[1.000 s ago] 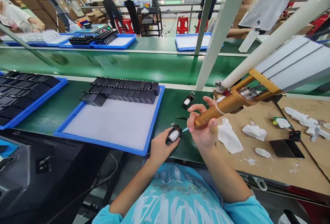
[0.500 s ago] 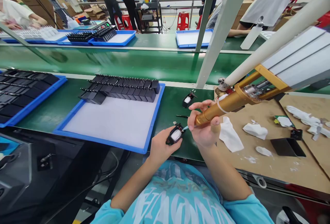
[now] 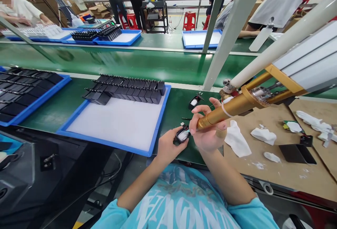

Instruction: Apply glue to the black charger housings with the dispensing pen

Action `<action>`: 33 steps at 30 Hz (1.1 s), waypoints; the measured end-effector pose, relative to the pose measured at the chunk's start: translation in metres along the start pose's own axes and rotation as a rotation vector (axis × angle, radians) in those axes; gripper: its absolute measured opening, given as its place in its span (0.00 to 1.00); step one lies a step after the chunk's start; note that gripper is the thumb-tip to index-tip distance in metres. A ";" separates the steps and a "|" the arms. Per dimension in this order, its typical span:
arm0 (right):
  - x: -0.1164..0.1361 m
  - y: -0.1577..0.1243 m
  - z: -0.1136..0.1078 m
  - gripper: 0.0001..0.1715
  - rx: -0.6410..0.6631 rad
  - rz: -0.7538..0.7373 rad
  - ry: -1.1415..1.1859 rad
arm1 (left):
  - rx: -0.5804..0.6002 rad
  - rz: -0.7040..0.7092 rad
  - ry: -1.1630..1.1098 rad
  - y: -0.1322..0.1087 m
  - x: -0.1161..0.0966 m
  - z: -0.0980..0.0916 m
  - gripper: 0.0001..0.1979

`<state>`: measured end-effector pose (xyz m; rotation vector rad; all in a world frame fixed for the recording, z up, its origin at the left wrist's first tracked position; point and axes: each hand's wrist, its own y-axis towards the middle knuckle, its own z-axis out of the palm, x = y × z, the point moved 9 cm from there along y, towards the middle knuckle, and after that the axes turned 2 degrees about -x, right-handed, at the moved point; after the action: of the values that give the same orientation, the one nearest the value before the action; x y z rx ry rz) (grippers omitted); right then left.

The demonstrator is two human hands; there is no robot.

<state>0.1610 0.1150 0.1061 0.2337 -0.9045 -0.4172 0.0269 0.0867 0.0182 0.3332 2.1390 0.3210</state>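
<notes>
Between the thumb and fingers of my left hand [image 3: 169,145] is a small black power adapter housing [image 3: 182,135], its open side up and white paste visible inside. My right hand [image 3: 206,130] is wrapped around the front of a gold glue dispensing gun [image 3: 218,115]. The gun's pale nozzle tip reaches the housing's opening. A second black adapter housing [image 3: 195,102] with white filling and loose parts lies on the green bench just beyond my right hand. Near the nozzle rests a thin black tool [image 3: 186,118], partly hidden.
To the left, a blue tray [image 3: 110,145] holds rows of black adapters [image 3: 131,88]; another loaded tray [image 3: 34,106] stands farther left. White wipes [image 3: 237,139], dried paste lumps and a black case [image 3: 297,153] lie on cardboard at right. A metal post [image 3: 223,36] rises ahead. People work across the conveyor.
The adapter housing in my left hand has tilted and moved slightly right, and the nozzle now sits over its white filling. The view has shifted a little.
</notes>
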 end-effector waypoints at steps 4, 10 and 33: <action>-0.001 -0.001 0.006 0.24 0.001 -0.013 0.036 | 0.001 0.014 -0.032 0.005 -0.008 0.003 0.16; 0.001 -0.003 0.007 0.17 0.037 -0.055 0.057 | -0.013 0.065 -0.073 0.007 -0.017 0.004 0.18; 0.014 0.015 -0.046 0.20 -0.082 -0.085 -0.026 | 0.162 -0.093 -0.134 0.021 0.010 0.003 0.19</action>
<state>0.2096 0.1232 0.0941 0.1925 -0.9032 -0.5359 0.0267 0.1102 0.0166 0.3376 2.0454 0.0697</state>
